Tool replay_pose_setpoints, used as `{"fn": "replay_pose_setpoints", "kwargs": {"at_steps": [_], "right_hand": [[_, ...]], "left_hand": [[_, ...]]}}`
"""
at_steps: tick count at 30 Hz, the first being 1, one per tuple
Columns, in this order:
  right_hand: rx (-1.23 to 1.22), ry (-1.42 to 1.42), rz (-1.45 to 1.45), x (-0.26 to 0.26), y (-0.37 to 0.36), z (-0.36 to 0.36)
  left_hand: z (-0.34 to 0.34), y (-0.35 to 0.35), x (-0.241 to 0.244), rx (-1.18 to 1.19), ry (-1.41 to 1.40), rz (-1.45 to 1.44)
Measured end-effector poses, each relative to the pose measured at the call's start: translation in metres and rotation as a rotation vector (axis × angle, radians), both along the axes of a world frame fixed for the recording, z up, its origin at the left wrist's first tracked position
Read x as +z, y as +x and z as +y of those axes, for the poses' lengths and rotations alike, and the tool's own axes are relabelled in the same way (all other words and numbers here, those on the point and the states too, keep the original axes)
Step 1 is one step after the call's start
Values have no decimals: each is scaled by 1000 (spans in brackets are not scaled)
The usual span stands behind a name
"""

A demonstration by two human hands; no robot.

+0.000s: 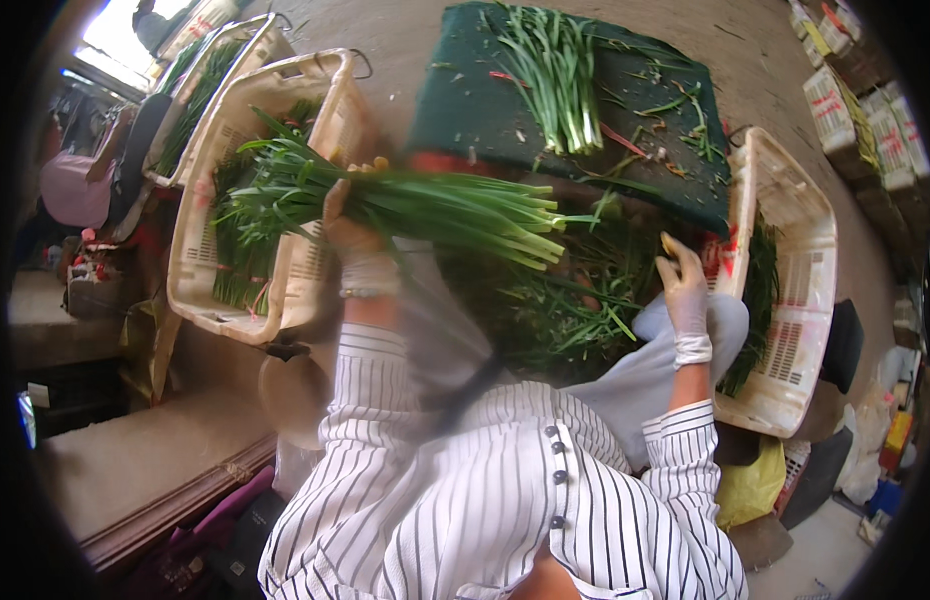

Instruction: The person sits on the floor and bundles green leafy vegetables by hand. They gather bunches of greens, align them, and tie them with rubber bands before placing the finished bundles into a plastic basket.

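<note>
My left hand (357, 225), in a thin pale glove, grips a bunch of long green leafy stalks (450, 214) that look like garlic chives. The leafy tips point left over a white plastic crate (279, 255); the pale cut ends lie to the right. My right hand (684, 281), gloved too, is over my right knee with fingers apart and nothing between them. Ahead, another pile of the stalks (558, 82) lies on a green cloth-covered surface (465, 97), near a red strip (622, 140).
Bundles tied with red bands (243, 281) lie in the left crate. Another crate (799, 300) with greens stands at the right. Loose leaves (577, 311) are heaped below the cloth. A person in pink (78, 187) sits far left. Stacked crates (829, 105) stand at the upper right.
</note>
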State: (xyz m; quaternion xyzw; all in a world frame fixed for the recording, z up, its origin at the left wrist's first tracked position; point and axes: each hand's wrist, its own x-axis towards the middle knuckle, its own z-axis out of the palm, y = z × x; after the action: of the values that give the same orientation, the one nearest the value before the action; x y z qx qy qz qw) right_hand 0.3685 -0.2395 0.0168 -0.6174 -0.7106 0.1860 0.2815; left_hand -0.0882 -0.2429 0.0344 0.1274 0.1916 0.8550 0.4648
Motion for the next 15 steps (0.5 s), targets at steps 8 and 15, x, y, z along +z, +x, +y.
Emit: {"fn": "replay_pose_setpoints", "kwargs": {"at_steps": [8,15], "right_hand": [[535,243,18,70,-88,3],[296,-138,-213,40,-26,-12]], "left_hand": [[-3,17,16,-72,-68,67],[6,13,21,-102,-207,-58]]}}
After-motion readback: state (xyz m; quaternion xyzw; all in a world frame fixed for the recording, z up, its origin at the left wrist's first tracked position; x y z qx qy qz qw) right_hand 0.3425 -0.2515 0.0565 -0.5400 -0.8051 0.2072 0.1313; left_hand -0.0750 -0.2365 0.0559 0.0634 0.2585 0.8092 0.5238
